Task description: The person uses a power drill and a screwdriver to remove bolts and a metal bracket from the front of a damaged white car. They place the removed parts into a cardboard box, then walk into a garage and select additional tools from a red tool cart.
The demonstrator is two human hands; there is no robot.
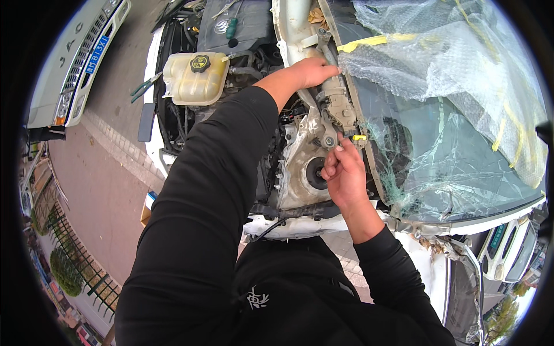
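Over the car's engine bay, my left hand (pixel 311 72) is curled over the upper part of a metal wiper motor and linkage assembly (pixel 343 109) along the base of the windscreen. My right hand (pixel 346 173) is at that assembly's lower end, fingers curled by a round pivot (pixel 329 141), just below a yellow tab (pixel 359 138); whatever is between those fingers is hidden. A round strut mount (pixel 313 172) sits behind the right fingers. A translucent coolant reservoir (pixel 193 83) lies left of my left forearm.
A cracked windscreen (pixel 438 161) with bubble wrap (pixel 438 57) is on the right. Green-handled pliers (pixel 141 89) and a green-handled tool (pixel 232 29) rest in the engine bay. A white truck (pixel 72 69) stands at upper left, a fence (pixel 81 259) lower left.
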